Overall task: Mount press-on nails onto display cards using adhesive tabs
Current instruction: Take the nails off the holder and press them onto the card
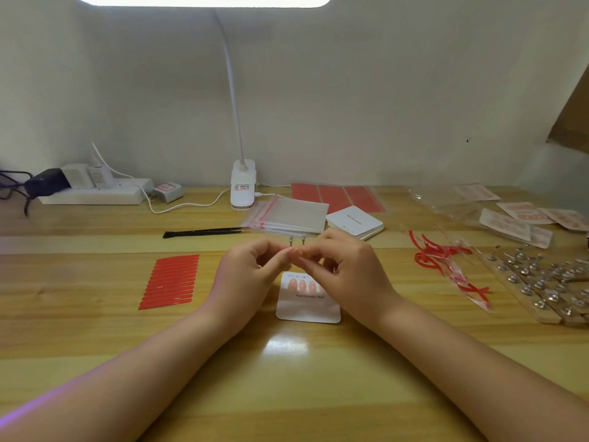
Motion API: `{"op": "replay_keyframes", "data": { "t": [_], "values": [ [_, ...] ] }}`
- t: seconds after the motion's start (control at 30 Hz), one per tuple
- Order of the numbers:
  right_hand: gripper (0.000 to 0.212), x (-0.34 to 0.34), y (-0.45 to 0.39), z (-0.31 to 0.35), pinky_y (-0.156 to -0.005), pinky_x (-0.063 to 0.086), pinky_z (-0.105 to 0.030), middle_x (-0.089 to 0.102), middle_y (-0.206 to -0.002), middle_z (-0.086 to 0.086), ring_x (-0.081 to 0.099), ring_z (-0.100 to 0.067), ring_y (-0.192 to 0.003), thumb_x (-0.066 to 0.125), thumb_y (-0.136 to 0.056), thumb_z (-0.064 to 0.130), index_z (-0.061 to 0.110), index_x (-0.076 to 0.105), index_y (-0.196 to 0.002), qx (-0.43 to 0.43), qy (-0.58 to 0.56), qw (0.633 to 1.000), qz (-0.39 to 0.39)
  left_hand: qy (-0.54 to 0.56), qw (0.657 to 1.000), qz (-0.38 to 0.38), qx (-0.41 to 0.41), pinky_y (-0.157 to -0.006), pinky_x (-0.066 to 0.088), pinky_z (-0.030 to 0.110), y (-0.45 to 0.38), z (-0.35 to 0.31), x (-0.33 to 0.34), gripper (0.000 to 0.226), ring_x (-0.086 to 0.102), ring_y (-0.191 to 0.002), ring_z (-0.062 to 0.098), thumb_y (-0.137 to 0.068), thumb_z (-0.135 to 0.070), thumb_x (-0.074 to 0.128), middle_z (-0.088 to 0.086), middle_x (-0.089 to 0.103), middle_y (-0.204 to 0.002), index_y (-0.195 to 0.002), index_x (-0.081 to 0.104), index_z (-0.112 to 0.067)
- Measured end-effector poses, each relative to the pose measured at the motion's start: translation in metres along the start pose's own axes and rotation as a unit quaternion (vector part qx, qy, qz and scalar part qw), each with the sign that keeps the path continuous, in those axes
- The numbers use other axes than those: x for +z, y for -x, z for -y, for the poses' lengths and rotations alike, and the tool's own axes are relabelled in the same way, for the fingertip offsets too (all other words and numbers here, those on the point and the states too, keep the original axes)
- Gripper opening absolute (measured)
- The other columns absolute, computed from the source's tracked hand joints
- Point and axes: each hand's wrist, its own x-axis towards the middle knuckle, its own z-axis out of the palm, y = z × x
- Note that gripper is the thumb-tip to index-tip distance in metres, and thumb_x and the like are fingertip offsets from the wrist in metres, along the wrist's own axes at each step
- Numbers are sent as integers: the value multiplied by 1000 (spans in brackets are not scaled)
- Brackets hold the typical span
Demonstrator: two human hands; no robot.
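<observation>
Strips: red adhesive tab strips [170, 281] in a row on the wooden bench [95, 330].
Left hand [251, 269]: fingers curled, fingertips meeting the right's; what they pinch is unclear.
Card: white square display card [307, 306] with pink press-on nails [301, 284], beneath both hands.
Right hand [347, 269]: fingers curled likewise.

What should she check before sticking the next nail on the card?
1. White "Handmade Nail" display card lies flat on the wooden table: ok.
2. Pink nails already on card sit in a row: ok.
3. Left hand and right hand pinch something small together: ok.
4. Adhesive tab on that piece: cannot tell.
5. Free spot on card, under right hand: cannot tell.
6. Red adhesive strips close by: ok.
</observation>
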Motion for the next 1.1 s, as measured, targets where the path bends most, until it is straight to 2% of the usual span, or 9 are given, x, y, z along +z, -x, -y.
{"op": "replay_keyframes", "data": {
  "t": [0.3, 0.4, 0.5, 0.63, 0.73, 0.8, 0.9, 1.0, 1.1],
  "values": [
    [6, -2, 1, 2, -54, 50, -41, 66, -76, -4, 56, -18, -55, 75, -84, 11, 10, 79, -88, 0, 12, 1000, -15, -25, 1000, -1, 18, -64, 41, 5, 3, -4, 0, 12, 64, -69, -5, -80, -45, 60, -19, 70, -71, -76, 70, -40],
    [7, -2, 2, 2, -54, 50, -40, 66, -75, -3, 57, -18, -56, 73, -83, 8, 11, 79, -87, -4, 23, 1000, -20, -32, 999, 15, 22, -69, 46, 7, 4, -2, 2, 10, 67, -76, -3, -82, -41, 62, -20, 72, -79, -85, 72, -39],
    [6, -1, 1, 2, -55, 50, -38, 66, -75, -3, 57, -17, -57, 74, -83, 7, 9, 78, -86, 3, 18, 999, -27, -50, 998, 6, 27, -70, 47, 10, 3, 2, 3, 17, 66, -80, -1, -86, -33, 67, -17, 73, -86, -101, 73, -29],
    [7, -1, 0, 3, -59, 51, -35, 67, -79, -3, 59, -17, -62, 74, -84, 8, 7, 78, -89, 20, 12, 1000, -3, -66, 997, -1, 40, -70, 48, 15, 2, 5, 2, 8, 66, -80, 2, -89, -23, 66, -15, 71, -82, -94, 72, -24],
    [12, -7, -4, 6, -64, 51, -31, 72, -84, 0, 62, -13, -69, 69, -87, 15, 11, 77, -95, 46, 38, 998, 28, -72, 996, -22, 43, -66, 43, 7, 2, 4, 2, 7, 65, -78, -3, -91, -21, 64, -18, 70, -77, -88, 69, -26],
    [24, -22, -14, 7, -66, 47, -22, 72, -88, 11, 61, 0, -74, 70, -83, 36, 19, 77, -99, 111, 65, 988, 83, -87, 995, -33, 35, -65, 41, 6, 2, 4, 3, 9, 63, -76, -4, -92, -23, 63, -20, 68, -77, -85, 66, -29],
    [71, -49, -27, 2, -67, 41, -13, 62, -95, 26, 54, 13, -82, 67, -53, 78, 35, 67, -110, 220, 114, 936, 252, -133, 991, -28, 14, -65, 41, 11, 2, 6, 4, 9, 61, -78, 0, -93, -26, 61, -17, 68, -79, -85, 64, -31],
    [104, -55, -27, 1, -82, 46, -22, 53, -114, 21, 51, 1, -102, 69, -37, 84, 30, 56, -125, 244, 181, 870, 388, -193, 981, -3, -8, -72, 47, 27, 2, 8, 5, 6, 59, -83, 5, -94, -31, 59, -15, 65, -84, -89, 63, -32],
    [109, -47, -22, 2, -95, 44, -37, 41, -121, 9, 34, -13, -117, 70, -35, 84, 26, 54, -126, 224, 237, 841, 431, -226, 974, 14, -22, -77, 49, 30, 2, 8, 6, 5, 59, -87, 6, -94, -33, 57, -15, 64, -89, -93, 62, -33]
  ]
}}
